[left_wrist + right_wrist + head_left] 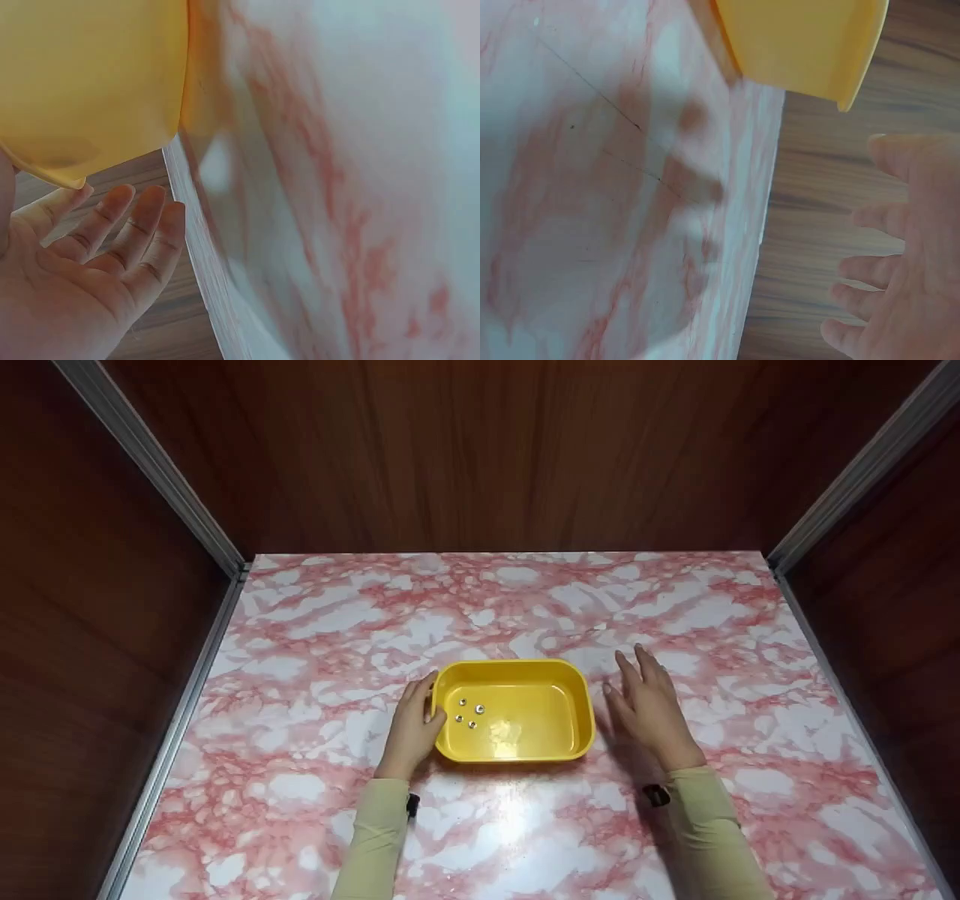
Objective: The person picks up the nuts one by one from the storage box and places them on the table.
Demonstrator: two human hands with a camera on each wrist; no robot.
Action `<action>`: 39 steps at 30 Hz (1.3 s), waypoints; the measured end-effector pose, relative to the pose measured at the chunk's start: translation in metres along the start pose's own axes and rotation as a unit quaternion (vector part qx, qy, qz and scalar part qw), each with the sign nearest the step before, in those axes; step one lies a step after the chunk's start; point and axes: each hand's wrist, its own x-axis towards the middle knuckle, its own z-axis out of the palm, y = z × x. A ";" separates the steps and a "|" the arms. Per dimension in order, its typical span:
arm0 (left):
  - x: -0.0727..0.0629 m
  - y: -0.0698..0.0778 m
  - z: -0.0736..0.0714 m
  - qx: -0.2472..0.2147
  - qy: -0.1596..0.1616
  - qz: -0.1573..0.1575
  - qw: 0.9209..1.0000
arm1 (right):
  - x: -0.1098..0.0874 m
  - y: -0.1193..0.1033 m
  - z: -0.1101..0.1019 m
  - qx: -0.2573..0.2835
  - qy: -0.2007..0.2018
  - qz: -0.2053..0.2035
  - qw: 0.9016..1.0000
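A yellow plastic tub (525, 756) with rounded corners stands on the table. Several small shiny silvery pieces with darker middles (480, 709) lie on its floor, toward the left end. My left hand (411, 729) is at the tub's left end, thumb over the rim and fingers along the outside, holding its edge. In the left wrist view, the fingers (154, 255) are spread below the rim, the index fingertip right at its corner. To the right of the tub, my right hand (651, 712) hovers with fingers extended and spaced apart, holding nothing.
The tabletop (300, 637) has a red and white marbled pattern. Dark wood-grain panels (510, 457) rise at the back and both sides, joined by grey metal rails (161, 465). Light glares off the table's front (510, 817).
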 end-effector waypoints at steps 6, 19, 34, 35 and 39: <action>-0.001 0.000 0.001 -0.022 -0.004 -0.015 1.000 | 0.000 -0.002 0.000 0.000 0.001 -0.002 1.000; 0.001 0.004 0.001 -0.044 -0.009 -0.021 0.999 | 0.003 -0.005 -0.005 -0.002 -0.007 -0.008 1.000; 0.001 0.004 0.003 -0.047 -0.007 -0.030 0.998 | 0.007 -0.015 -0.002 -0.005 0.012 -0.036 0.999; 0.001 0.004 0.004 -0.047 -0.006 -0.030 0.998 | 0.007 -0.016 -0.002 -0.005 0.008 -0.036 0.999; 0.000 0.004 0.005 -0.044 -0.006 -0.034 0.998 | 0.007 -0.021 0.000 -0.006 -0.002 -0.040 0.999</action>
